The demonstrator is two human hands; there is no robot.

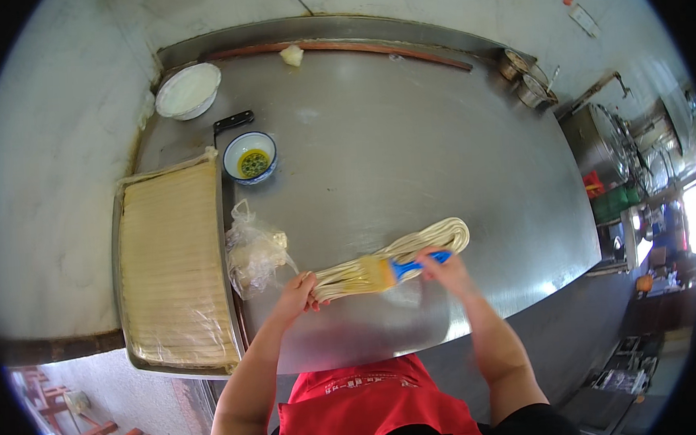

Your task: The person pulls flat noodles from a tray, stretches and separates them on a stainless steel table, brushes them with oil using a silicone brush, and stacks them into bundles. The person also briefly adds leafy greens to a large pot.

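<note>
A looped bundle of dough strands (436, 234) lies along the near part of the steel table (405, 172). My left hand (305, 292) grips the bundle's left end. In my right hand (445, 271) is the blue handle of a brush (381, 273), its yellowish bristles resting on the strands. A clear plastic bag (254, 253) with pale dough in it lies just left of the bundle. Beyond the bag stands a blue-and-white bowl (250, 157) holding yellow oil with green bits. At the left is a tray (171, 264) filled with rows of dough under plastic film.
A black-handled knife (233, 121) and a white bowl with white contents (188, 91) are at the back left. A long wooden rod (367, 47) and a pale lump (292, 55) lie along the back edge. Metal containers (531, 89) stand at the back right corner.
</note>
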